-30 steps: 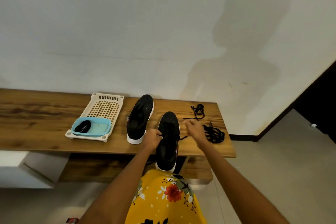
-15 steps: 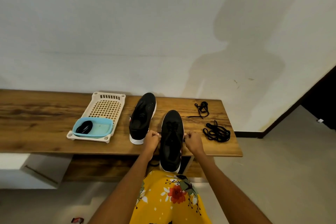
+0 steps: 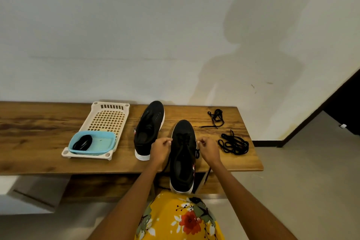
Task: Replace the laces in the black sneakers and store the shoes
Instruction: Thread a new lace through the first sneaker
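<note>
1. The near sneaker (image 3: 183,154) lies toe-away on the worktop (image 3: 39,142), its heel overhanging the front edge toward our lap; we judge this brings the eyelet rows within easy reach of both hands.
2. Our left hand (image 3: 160,150) pinches one end of the lace (image 3: 182,142) at the sneaker's left flank, and our right hand (image 3: 208,149) pinches the other end at its right flank. Fingers of both are curled onto the strand. Holding the ends level on opposite sides presumably evens the lace and draws it snug across the tongue.
3. Slack lace hangs past the worktop edge on either side of the heel, so lacing appears to be under way, not finished.
4. The second sneaker (image 3: 149,128) rests just beside the first, to its left and farther back, its opening bare of any lace that we can make out; it probably waits its turn.
5. Two loose lace bundles (image 3: 233,143) lie right of the near sneaker, near our right hand. Whether they are old or new, we cannot tell.
6. A cream slotted tray (image 3: 109,115) at the left carries a blue tub (image 3: 103,142) holding a coiled black lace (image 3: 82,142), kept well apart from the work.
</note>
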